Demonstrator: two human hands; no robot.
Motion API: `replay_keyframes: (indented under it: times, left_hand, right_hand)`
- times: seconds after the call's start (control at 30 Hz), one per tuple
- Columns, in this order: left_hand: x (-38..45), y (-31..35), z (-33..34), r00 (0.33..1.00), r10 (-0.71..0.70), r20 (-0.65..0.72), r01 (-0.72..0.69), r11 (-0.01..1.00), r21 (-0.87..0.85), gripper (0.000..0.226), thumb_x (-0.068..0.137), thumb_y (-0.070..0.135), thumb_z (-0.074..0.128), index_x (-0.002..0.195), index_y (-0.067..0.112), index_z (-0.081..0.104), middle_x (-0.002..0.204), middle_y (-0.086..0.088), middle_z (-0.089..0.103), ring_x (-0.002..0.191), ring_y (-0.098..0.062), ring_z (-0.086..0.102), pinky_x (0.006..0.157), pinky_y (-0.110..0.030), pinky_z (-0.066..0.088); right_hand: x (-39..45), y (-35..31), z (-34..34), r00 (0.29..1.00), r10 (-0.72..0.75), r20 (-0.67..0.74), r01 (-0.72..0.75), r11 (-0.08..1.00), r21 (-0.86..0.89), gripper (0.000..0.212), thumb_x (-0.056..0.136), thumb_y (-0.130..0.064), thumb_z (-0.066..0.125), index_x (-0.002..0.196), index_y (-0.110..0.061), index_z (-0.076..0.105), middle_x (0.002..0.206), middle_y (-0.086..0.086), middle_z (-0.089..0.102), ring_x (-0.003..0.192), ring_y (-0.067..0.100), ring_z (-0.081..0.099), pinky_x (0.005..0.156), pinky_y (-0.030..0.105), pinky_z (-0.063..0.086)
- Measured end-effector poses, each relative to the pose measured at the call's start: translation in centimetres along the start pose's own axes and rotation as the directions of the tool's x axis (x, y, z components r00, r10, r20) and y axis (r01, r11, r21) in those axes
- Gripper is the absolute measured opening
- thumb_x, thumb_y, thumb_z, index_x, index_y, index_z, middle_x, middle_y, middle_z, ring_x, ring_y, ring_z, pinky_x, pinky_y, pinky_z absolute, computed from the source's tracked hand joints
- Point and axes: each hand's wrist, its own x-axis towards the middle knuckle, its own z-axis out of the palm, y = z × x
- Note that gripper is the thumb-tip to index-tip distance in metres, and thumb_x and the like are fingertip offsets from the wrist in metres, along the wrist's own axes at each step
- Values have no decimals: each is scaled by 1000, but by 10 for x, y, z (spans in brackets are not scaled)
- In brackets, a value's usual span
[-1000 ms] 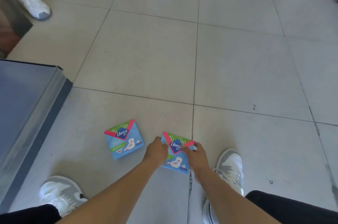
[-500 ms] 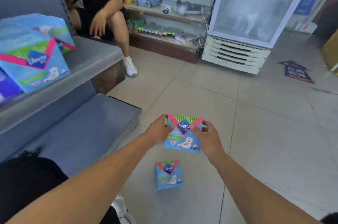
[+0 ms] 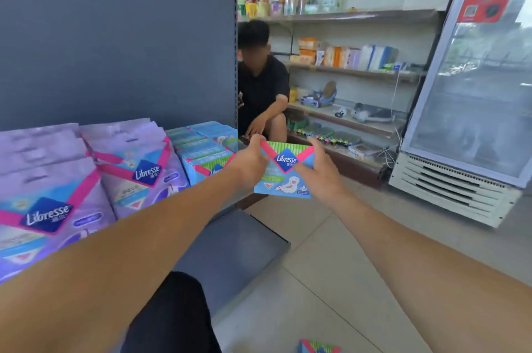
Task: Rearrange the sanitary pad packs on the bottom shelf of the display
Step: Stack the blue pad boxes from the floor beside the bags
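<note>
Both arms reach forward, and between them a blue pad pack (image 3: 283, 172) is held up in the air, face toward the camera, just right of the shelf's end. The left hand (image 3: 250, 164) has its grip closed on the pack's left edge, fingers curled round the top corner; the right hand (image 3: 318, 171) pinches the right edge, thumb on the front and a finger hooked over the top corner.

At nine o'clock from the held pack, the shelf (image 3: 230, 240) carries a row of blue packs (image 3: 205, 151) nearest it, then purple packs (image 3: 138, 168) and, further toward eight o'clock, more purple packs (image 3: 43, 200) (the print on these is blurred). A grey back panel (image 3: 115, 35) rises behind them.

At six o'clock, at the very bottom edge, another blue pack (image 3: 318, 347) lies on the tiled floor (image 3: 331, 266). A seated person (image 3: 260, 87) is at twelve o'clock, and a glass-door fridge (image 3: 472, 110) stands at three o'clock.
</note>
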Motion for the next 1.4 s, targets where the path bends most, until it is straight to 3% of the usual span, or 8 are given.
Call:
replay_keyframes:
  times: [0.13, 0.3, 0.5, 0.73, 0.97, 1.1, 1.2, 1.4]
  left_hand:
    - [18, 4, -48, 999, -44, -23, 45, 999, 21, 34, 100, 20, 41, 132, 16, 30, 99, -18, 58, 67, -20, 51, 57, -32, 40]
    - [46, 3, -87, 996, -70, -52, 71, 997, 16, 40, 98, 24, 51, 134, 18, 33, 118, -13, 58, 100, -28, 62, 79, -39, 55]
    - [87, 2, -117, 999, -7, -38, 13, 987, 162, 54, 95, 22, 55, 143, 16, 33, 121, -14, 56, 97, -29, 59, 84, -36, 50]
    - [142, -11, -120, 998, -64, -12, 65, 967, 246, 57, 92, 18, 58, 144, 20, 34, 124, -10, 57, 93, -22, 52, 76, -30, 42]
    - [184, -45, -96, 982, -179, 61, 162, 962, 220, 74, 84, 18, 71, 147, 19, 31, 134, -9, 54, 116, -27, 55, 91, -33, 47]
    - [197, -71, -73, 969, -230, 89, 200, 944, 261, 74, 82, 21, 75, 144, 18, 35, 134, -9, 54, 116, -27, 55, 92, -34, 46]
    - [200, -84, -62, 960, -255, 114, 209, 927, 312, 72, 81, 26, 76, 141, 18, 37, 131, -10, 55, 108, -28, 59, 84, -35, 49]
    - [203, -100, -46, 963, -236, 129, 136, 841, 524, 70, 76, 44, 76, 132, 17, 43, 118, -10, 58, 104, -28, 54, 77, -37, 44]
  right_hand:
    - [35, -41, -2, 994, -93, 48, 96, 994, -56, 53, 91, -25, 63, 135, -26, 34, 122, 5, 55, 102, 15, 60, 72, 27, 52]
    - [80, -71, -4, 974, -180, 141, 201, 968, -148, 47, 93, -24, 63, 131, -26, 34, 122, 5, 55, 100, 16, 61, 63, 24, 50]
    - [146, -82, 8, 940, -277, 199, 324, 907, -268, 59, 93, -18, 60, 144, -30, 30, 136, 10, 42, 108, 18, 51, 60, 10, 38]
    - [208, -87, 36, 920, -243, 308, 355, 849, -391, 61, 89, -24, 57, 135, -43, 22, 114, 2, 38, 131, 40, 34, 99, 54, 45]
    - [265, -53, 70, 883, -238, 405, 414, 801, -432, 65, 76, -34, 52, 128, -58, 19, 103, -5, 46, 105, 35, 52, 92, 51, 46]
    - [271, -26, 91, 868, -186, 460, 377, 851, -367, 61, 94, -5, 53, 145, -25, 27, 94, -3, 42, 100, 17, 43, 86, 29, 44]
    - [268, -14, 103, 835, -182, 520, 381, 873, -305, 63, 91, -4, 59, 143, -21, 28, 117, 5, 55, 105, 17, 56, 87, 33, 51]
    - [271, 5, 128, 811, -179, 556, 393, 872, -293, 61, 87, -2, 61, 138, -23, 34, 125, 7, 55, 115, 22, 55, 95, 41, 49]
